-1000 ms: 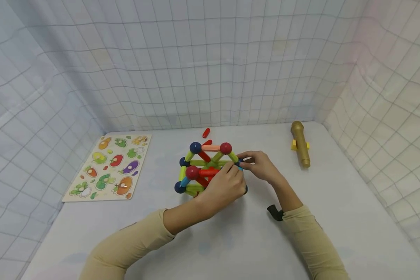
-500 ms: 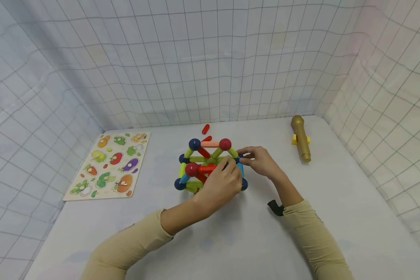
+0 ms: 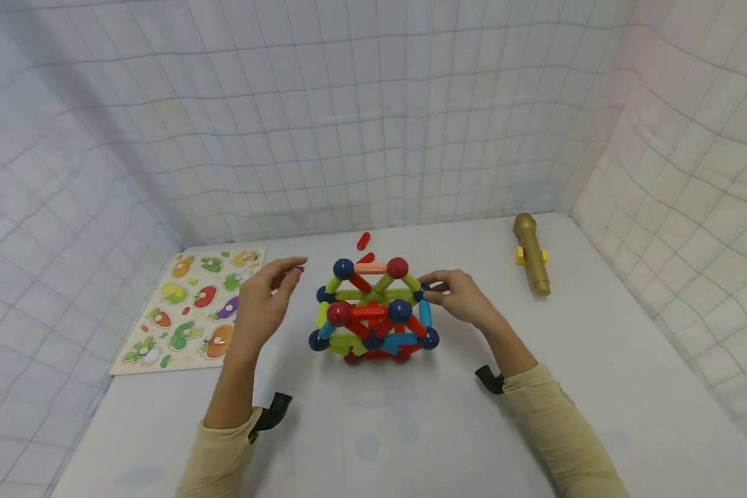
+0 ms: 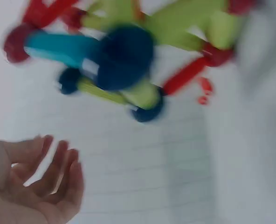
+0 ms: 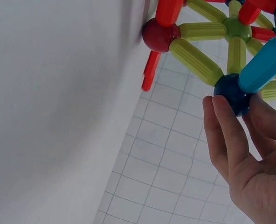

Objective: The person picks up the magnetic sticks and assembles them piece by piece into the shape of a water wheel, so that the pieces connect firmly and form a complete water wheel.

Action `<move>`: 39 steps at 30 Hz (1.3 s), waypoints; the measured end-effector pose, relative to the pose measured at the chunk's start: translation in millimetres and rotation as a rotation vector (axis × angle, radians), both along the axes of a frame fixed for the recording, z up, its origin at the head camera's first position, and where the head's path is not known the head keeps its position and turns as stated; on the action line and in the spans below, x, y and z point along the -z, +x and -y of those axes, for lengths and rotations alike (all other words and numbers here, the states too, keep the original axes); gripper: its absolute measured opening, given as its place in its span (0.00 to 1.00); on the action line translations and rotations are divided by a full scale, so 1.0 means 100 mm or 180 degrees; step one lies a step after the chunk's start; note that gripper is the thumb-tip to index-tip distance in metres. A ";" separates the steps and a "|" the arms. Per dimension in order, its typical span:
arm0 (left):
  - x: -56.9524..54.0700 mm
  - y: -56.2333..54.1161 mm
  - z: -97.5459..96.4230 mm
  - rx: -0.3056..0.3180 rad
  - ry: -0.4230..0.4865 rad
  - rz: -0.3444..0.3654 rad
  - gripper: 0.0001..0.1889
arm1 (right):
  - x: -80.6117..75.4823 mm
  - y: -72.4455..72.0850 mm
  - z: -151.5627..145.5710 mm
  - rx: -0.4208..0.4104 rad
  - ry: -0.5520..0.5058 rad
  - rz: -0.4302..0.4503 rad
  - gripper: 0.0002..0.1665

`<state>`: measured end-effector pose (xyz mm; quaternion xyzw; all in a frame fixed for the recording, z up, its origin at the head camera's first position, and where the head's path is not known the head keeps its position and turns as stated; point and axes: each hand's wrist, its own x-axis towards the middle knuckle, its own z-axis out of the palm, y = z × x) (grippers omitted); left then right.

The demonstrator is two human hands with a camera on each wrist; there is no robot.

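A frame of coloured sticks and balls (image 3: 369, 312), like a magnetic building set, stands on the table in the middle of the head view. My right hand (image 3: 463, 299) is at its right side. In the right wrist view, the thumb and fingers pinch a dark blue ball (image 5: 231, 92) joined to green and light blue sticks. My left hand (image 3: 261, 304) hovers apart from the frame on its left, fingers relaxed and holding nothing. The left wrist view, blurred, has this hand (image 4: 42, 186) below the blue balls (image 4: 124, 58) of the frame.
Two loose red sticks (image 3: 364, 241) lie behind the frame. On the left is a vegetable puzzle board (image 3: 189, 363), partly behind the left hand. A gold microphone-shaped thing (image 3: 534, 256) with yellow pieces lies at the back right. Gridded cloth walls (image 3: 373, 138) enclose the table.
My left hand has left the front right of the frame and swung to its left side, uncovering a dark blue ball and red sticks. My right hand stays on its ball.
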<state>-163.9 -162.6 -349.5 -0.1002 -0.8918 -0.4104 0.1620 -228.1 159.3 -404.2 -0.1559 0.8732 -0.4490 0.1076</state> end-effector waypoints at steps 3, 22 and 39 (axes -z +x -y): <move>0.24 -0.18 0.18 0.0234 0.0247 0.1024 0.22 | 0.03 0.00 -0.02 -0.0003 -0.0011 -0.0031 0.19; 0.65 -0.35 -0.08 0.0704 0.0944 0.1751 0.17 | 0.12 -1.16 0.30 -0.1137 0.1110 -0.0980 0.16; 0.58 -0.38 -0.07 0.0815 0.0786 0.1730 0.19 | 0.28 -1.16 0.25 -0.1182 0.1735 -0.1048 0.14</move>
